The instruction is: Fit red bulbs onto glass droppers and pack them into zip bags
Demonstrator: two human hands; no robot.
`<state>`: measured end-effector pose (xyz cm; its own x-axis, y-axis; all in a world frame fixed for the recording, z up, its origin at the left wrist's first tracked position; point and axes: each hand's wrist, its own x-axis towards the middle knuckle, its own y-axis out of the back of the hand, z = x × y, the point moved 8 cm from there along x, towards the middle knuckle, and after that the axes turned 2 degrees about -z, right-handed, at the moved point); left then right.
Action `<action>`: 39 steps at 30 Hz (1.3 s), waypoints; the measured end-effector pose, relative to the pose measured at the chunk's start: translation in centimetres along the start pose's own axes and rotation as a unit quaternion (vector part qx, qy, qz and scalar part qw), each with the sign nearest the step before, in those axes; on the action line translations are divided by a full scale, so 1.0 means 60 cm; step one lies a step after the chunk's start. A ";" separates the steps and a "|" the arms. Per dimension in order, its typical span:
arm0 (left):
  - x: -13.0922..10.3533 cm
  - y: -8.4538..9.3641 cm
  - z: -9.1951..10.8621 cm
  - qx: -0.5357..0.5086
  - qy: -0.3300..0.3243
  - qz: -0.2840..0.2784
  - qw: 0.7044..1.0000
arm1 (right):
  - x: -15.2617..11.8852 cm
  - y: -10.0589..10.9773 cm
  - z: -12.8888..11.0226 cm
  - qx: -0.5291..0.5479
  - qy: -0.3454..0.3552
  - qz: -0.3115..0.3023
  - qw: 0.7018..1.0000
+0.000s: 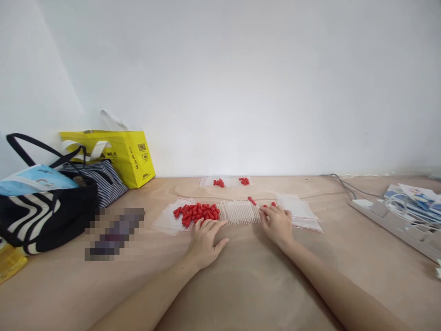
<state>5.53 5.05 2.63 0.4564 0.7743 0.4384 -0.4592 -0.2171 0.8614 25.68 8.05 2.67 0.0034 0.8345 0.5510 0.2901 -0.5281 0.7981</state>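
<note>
While my left hand point(206, 243) rests beside the big heap of red bits point(197, 212), its grip is spread loosely and I see nothing in it. My right hand point(278, 224) is at the right end of a row of thin white sticks point(239, 212), fingers bent. Red shows at the fingertips, but I can't tell if that grip holds any. One lone red bit point(251, 201) lies just past the row. At the back of the counter point(237, 285), two small red bunches point(218, 183) lie on or in a clear bag point(230, 179), so I think a little is done. The loose heap is big, so much seems left.
</note>
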 end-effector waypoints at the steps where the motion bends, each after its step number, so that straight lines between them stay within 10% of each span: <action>1: 0.000 0.000 0.001 -0.002 -0.001 -0.003 1.000 | 0.006 -0.003 0.026 -0.017 -0.057 -0.012 0.998; 8: 0.001 -0.004 0.008 -0.014 -0.003 -0.026 1.000 | 0.020 -0.028 0.097 -0.086 -0.188 -0.089 0.974; 29: 0.002 -0.011 0.010 -0.016 -0.028 -0.034 0.999 | 0.017 -0.059 0.052 -0.109 -0.155 -0.187 0.964; 39: 0.003 -0.009 0.010 -0.020 -0.031 -0.017 0.999 | 0.016 -0.034 0.052 -0.118 -0.158 -0.093 0.976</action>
<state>6.33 4.92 2.37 0.5176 0.7426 0.4249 -0.4719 -0.1664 0.8658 28.05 10.43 0.82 0.2775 0.9067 0.3177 0.0862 -0.3528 0.9317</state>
